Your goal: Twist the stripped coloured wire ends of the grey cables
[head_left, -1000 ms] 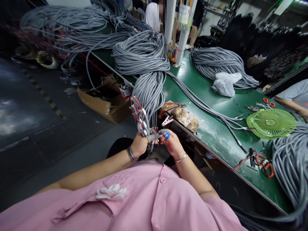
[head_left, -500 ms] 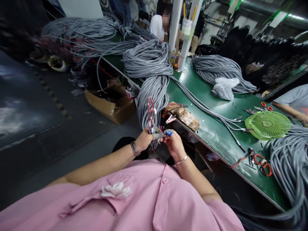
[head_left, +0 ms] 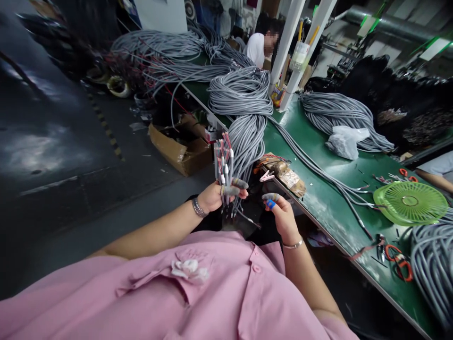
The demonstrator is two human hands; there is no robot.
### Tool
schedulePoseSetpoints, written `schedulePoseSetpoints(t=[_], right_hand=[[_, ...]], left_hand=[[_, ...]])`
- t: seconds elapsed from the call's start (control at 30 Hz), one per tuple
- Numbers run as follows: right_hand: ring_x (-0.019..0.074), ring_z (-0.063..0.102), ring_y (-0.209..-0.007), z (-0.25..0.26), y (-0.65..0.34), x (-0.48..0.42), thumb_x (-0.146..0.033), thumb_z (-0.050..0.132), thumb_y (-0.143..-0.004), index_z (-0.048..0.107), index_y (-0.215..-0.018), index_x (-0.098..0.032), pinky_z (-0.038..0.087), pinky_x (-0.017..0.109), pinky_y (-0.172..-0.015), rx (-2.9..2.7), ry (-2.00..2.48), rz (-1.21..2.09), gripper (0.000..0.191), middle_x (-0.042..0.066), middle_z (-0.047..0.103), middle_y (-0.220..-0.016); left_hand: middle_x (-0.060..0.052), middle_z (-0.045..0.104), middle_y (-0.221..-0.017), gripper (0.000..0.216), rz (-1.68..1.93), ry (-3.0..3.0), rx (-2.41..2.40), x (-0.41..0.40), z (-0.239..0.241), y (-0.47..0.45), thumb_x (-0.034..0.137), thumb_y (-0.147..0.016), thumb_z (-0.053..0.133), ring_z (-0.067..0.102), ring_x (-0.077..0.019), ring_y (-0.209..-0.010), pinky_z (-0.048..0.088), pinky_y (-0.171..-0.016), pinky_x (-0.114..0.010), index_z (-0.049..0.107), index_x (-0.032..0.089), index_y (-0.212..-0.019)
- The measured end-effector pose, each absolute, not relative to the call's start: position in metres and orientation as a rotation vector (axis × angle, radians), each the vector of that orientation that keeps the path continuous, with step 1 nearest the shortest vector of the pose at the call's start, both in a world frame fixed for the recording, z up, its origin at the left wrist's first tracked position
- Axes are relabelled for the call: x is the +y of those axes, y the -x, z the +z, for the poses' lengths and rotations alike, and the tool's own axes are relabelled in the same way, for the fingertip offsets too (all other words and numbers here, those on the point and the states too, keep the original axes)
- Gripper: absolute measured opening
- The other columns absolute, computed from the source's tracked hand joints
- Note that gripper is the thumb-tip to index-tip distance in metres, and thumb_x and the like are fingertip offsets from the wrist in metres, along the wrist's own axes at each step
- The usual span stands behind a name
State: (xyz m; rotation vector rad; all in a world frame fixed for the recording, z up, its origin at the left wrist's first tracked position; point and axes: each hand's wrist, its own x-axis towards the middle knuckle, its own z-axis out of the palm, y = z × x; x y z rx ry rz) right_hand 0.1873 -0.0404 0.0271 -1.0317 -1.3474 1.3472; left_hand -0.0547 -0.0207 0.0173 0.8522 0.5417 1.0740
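My left hand (head_left: 219,194) is closed around a bunch of coloured wire ends (head_left: 223,158) that stick up from grey cables. Grey tape wraps its fingertips. These cables hang down from a big grey cable bundle (head_left: 244,108) draped over the green bench's edge. My right hand (head_left: 279,212) is a short way to the right, apart from the wires, with its fingers curled. A blue cot covers one fingertip and grey tape another. Whether it pinches anything is hidden.
The green bench (head_left: 318,156) carries a pink clip (head_left: 266,176), a taped block (head_left: 288,177), a white bag (head_left: 345,140), a green fan (head_left: 410,203), red-handled cutters (head_left: 396,257) and more cable coils (head_left: 339,113). A cardboard box (head_left: 184,146) sits on the floor. Other people sit at the back and far right.
My right hand has drawn away from the wire ends to the right and down. My left hand keeps its grip on the bunch, and the view has shifted left.
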Motion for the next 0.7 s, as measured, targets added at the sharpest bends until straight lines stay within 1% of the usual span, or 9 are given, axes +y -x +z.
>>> schedulePoseSetpoints(t=[0.07, 0.13, 0.17, 0.33, 0.4, 0.47, 0.57, 0.7], right_hand=[[0.0148, 0.059, -0.076, 0.033, -0.174, -0.042, -0.029, 0.066, -0.079, 0.070, -0.093, -0.021, 0.048, 0.028, -0.070, -1.488, 1.005, 1.348, 0.017, 0.003, 0.068, -0.087], [0.0165, 0.060, -0.078, 0.033, -0.155, -0.044, -0.033, 0.066, -0.078, 0.068, -0.093, -0.020, 0.049, 0.029, -0.071, -1.640, 0.974, 1.357, 0.019, 0.003, 0.068, -0.085], [0.0165, 0.060, -0.076, 0.031, -0.145, -0.045, -0.033, 0.066, -0.078, 0.067, -0.093, -0.020, 0.050, 0.029, -0.069, -1.721, 0.978, 1.323, 0.020, 0.003, 0.067, -0.083], [0.0160, 0.058, -0.070, 0.012, -0.105, -0.046, -0.030, 0.070, -0.072, 0.061, -0.092, -0.020, 0.049, 0.028, -0.065, -1.857, 1.197, 0.886, 0.025, 0.002, 0.064, -0.081], [0.0157, 0.059, -0.066, 0.006, -0.099, -0.046, -0.030, 0.072, -0.070, 0.058, -0.094, -0.021, 0.049, 0.028, -0.063, -1.860, 1.236, 0.854, 0.029, 0.000, 0.064, -0.078], [0.0155, 0.059, -0.064, 0.000, -0.096, -0.045, -0.028, 0.071, -0.071, 0.055, -0.098, -0.021, 0.049, 0.028, -0.063, -1.858, 1.234, 0.891, 0.032, -0.001, 0.064, -0.076], [0.0160, 0.061, -0.067, -0.006, -0.096, -0.047, -0.025, 0.066, -0.074, 0.054, -0.100, -0.022, 0.050, 0.028, -0.065, -1.860, 1.179, 0.883, 0.029, 0.000, 0.065, -0.081], [0.0166, 0.062, -0.074, -0.014, -0.098, -0.050, -0.023, 0.062, -0.078, 0.054, -0.102, -0.021, 0.051, 0.029, -0.070, -1.887, 1.139, 0.813, 0.026, 0.002, 0.065, -0.086]], left_hand=[[-0.013, 0.074, -0.089, 0.030, 1.114, -0.746, 0.507, -0.020, 0.019, 0.056, 0.020, -0.071, 0.072, 0.070, -0.0215, -0.082, 0.043, -0.050, -0.019, 0.072, 0.009, -0.099], [-0.013, 0.074, -0.092, 0.029, 1.145, -0.656, 0.478, -0.020, 0.024, 0.054, 0.019, -0.073, 0.071, 0.069, -0.0212, -0.084, 0.045, -0.053, -0.020, 0.072, 0.010, -0.100], [-0.013, 0.074, -0.093, 0.029, 1.158, -0.634, 0.472, -0.021, 0.026, 0.053, 0.018, -0.073, 0.070, 0.069, -0.0213, -0.085, 0.046, -0.054, -0.020, 0.072, 0.010, -0.100], [-0.014, 0.073, -0.100, 0.030, 1.235, -0.655, 0.512, -0.028, 0.035, 0.049, 0.014, -0.071, 0.070, 0.068, -0.0219, -0.090, 0.046, -0.052, -0.019, 0.072, 0.010, -0.101], [-0.013, 0.073, -0.103, 0.032, 1.267, -0.660, 0.521, -0.030, 0.035, 0.050, 0.014, -0.070, 0.071, 0.068, -0.0215, -0.091, 0.049, -0.057, -0.020, 0.071, 0.011, -0.103], [-0.012, 0.073, -0.104, 0.036, 1.268, -0.674, 0.531, -0.032, 0.034, 0.052, 0.013, -0.069, 0.073, 0.069, -0.0200, -0.089, 0.052, -0.064, -0.020, 0.071, 0.012, -0.104], [-0.011, 0.073, -0.104, 0.041, 1.229, -0.713, 0.542, -0.035, 0.033, 0.056, 0.009, -0.065, 0.076, 0.069, -0.0178, -0.085, 0.053, -0.072, -0.022, 0.070, 0.012, -0.105], [-0.011, 0.073, -0.108, 0.044, 1.221, -0.777, 0.548, -0.039, 0.031, 0.057, 0.006, -0.066, 0.075, 0.069, -0.0222, -0.095, 0.054, -0.081, -0.028, 0.069, 0.015, -0.108]])
